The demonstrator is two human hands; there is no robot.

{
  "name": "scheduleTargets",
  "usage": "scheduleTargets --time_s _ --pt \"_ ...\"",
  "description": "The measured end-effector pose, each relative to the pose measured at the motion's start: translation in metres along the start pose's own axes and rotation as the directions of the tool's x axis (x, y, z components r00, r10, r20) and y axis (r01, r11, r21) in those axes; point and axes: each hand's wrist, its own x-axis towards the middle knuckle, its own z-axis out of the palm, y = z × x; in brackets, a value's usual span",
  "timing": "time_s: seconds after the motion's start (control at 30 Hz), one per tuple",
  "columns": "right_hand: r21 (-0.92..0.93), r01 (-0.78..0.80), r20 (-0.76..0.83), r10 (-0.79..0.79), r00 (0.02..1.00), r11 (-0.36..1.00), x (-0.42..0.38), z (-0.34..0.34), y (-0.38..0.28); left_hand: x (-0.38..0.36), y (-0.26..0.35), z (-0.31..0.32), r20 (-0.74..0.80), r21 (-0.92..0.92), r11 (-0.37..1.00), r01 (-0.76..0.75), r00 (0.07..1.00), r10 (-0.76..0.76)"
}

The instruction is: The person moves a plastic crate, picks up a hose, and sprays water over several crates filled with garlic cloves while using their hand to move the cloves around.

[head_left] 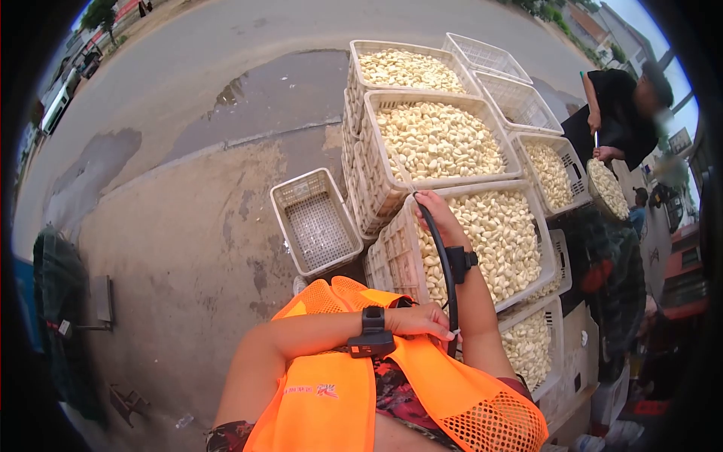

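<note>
A black curved strip [443, 264], like a hose or thick strap, runs in front of me beside a white crate [553, 267] full of peeled garlic cloves [497, 233]. My right hand [439, 213] is closed around its upper end near the crate's corner. Lower down, my left hand [422, 320] pinches the strip, where a small white bit shows at the fingertips. What the strip's lower end joins is hidden by my orange vest [324, 399]. Each wrist wears a black device.
More stacked crates [369, 135] of garlic stand ahead, with emptier crates [489, 56] behind. An empty crate [316, 222] sits on the concrete to the left. At the right, a co-worker [621, 113] in black holds a handled basket or scoop [607, 188] of garlic.
</note>
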Motion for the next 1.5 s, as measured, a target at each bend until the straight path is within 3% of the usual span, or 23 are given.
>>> scheduleTargets --time_s 0.53,0.67,0.83,1.07,1.23,1.3,1.5 --pt "-0.026 -0.048 -0.027 0.048 0.998 0.998 -0.001 0.004 -0.002 -0.010 0.022 0.008 -0.022 0.023 0.996 -0.088 0.996 0.088" --pt "-0.034 -0.041 -0.018 0.041 0.999 0.999 0.000 0.000 0.003 -0.011 0.024 0.005 -0.003 0.081 0.997 -0.001 1.000 0.001" --pt "-0.063 -0.070 -0.086 0.064 0.994 0.996 -0.007 -0.007 0.011 -0.009 0.013 0.006 0.034 0.002 0.996 -0.085 0.996 0.085" --pt "-0.154 -0.162 -0.222 0.126 0.967 0.975 -0.054 -0.014 0.037 -0.013 -0.012 0.026 0.162 -0.072 0.997 0.041 0.986 -0.029" --pt "-0.141 -0.256 -0.282 0.209 0.936 0.957 -0.084 0.002 0.055 -0.034 -0.029 0.040 0.269 -0.114 0.993 0.016 0.963 0.015" --pt "-0.100 -0.273 -0.294 0.234 0.927 0.957 -0.092 -0.007 0.070 -0.045 -0.039 0.051 0.304 -0.259 0.964 0.064 0.952 0.019" --pt "-0.210 -0.296 -0.343 0.214 0.915 0.932 -0.112 0.009 0.075 -0.082 -0.065 0.088 0.343 -0.389 0.919 0.062 0.936 0.083"
